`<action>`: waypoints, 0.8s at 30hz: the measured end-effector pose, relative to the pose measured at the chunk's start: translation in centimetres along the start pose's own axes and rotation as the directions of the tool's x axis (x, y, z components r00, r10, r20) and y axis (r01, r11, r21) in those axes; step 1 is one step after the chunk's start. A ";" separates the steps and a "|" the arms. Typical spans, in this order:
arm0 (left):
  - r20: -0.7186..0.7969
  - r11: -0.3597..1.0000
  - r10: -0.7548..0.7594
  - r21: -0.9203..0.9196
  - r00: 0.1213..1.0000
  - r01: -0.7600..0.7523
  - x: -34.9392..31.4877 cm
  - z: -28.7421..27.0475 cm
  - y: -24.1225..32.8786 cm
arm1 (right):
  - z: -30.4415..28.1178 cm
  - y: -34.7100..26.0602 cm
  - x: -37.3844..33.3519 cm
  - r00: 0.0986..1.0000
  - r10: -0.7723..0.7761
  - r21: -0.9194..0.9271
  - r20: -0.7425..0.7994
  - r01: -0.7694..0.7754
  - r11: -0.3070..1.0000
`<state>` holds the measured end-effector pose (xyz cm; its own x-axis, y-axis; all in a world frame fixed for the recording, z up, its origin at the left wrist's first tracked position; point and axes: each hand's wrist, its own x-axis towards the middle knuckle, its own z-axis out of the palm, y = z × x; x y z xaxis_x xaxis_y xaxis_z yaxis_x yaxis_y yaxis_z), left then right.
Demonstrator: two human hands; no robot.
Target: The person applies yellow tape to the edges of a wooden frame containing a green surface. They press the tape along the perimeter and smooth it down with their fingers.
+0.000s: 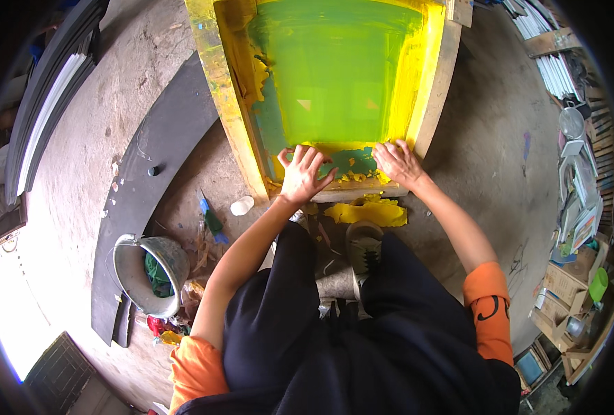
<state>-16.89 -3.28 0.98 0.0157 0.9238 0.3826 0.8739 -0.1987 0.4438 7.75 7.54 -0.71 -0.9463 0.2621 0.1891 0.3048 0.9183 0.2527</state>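
Observation:
A wooden-framed printing screen [435, 104] stands before me, its green mesh [334, 76] smeared with thick yellow ink along the sides. Both hands rest near its close edge. My left hand [303, 174] is over the lower left part, fingers bent and spread, thumb out; nothing shows in it. Lower right, my right hand [398, 164] has its fingers curled together by the frame's side, and whatever lies under them is hidden. Between the hands runs a yellow band of ink above a dark green strip with ink clumps. Below the frame lies a yellow, ink-coated piece [370, 211].
A bucket [121, 266] with dark green cloth lies tilted at left, beside a long dark board [148, 149]. A white cup [242, 205] and a blue-green object [211, 221] are on the floor. Shelves with wooden boxes [563, 280] line the right. My shoe [364, 250] is below the frame.

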 end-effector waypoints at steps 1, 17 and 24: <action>-0.002 1.000 -0.009 0.006 1.000 0.009 0.1 0.0 -0.1 | -0.1 0.1 -0.1 1.000 0.004 0.002 -0.008 -0.004 1.000; 0.006 0.999 0.018 0.042 1.000 -0.018 0.3 1.1 -0.1 | -2.7 -1.1 1.7 0.946 0.323 0.149 -0.039 -0.314 0.938; 0.049 0.980 0.116 0.159 0.992 -0.122 2.0 1.2 -0.1 | -4.6 -1.0 2.0 0.801 0.563 0.032 -0.204 -0.569 0.822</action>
<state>-16.33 -0.98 0.71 0.1404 0.9095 0.3912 0.9313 -0.2554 0.2596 6.00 5.79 3.77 -0.5648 0.6660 0.4872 0.7855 0.6149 0.0700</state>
